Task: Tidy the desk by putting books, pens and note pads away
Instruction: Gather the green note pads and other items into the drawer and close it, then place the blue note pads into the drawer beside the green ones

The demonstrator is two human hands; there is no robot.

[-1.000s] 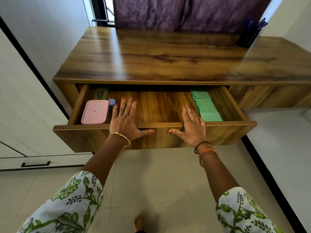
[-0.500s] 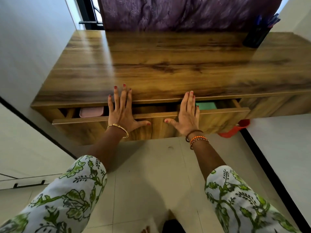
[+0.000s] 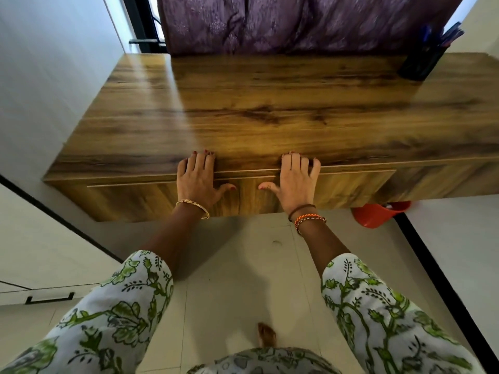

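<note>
Glossy wood-grain desk point(image 3: 270, 109), long and rectangular, with a flat drawer front point(image 3: 135, 198) flush under its front edge. Left hand point(image 3: 195, 182) and right hand point(image 3: 295, 183) flat against that front, fingers straight, tips over the desk edge, gripping nothing. Dark pen holder point(image 3: 421, 63) at 2 o'clock, blue pens point(image 3: 449, 35) upright inside. Orange bin point(image 3: 378, 213) under the desk at 3 o'clock. Pale tiled floor point(image 3: 243, 265) at 6 o'clock.

Wooden desk point(image 3: 270, 103) bearing pen holder point(image 3: 421, 63)
</note>
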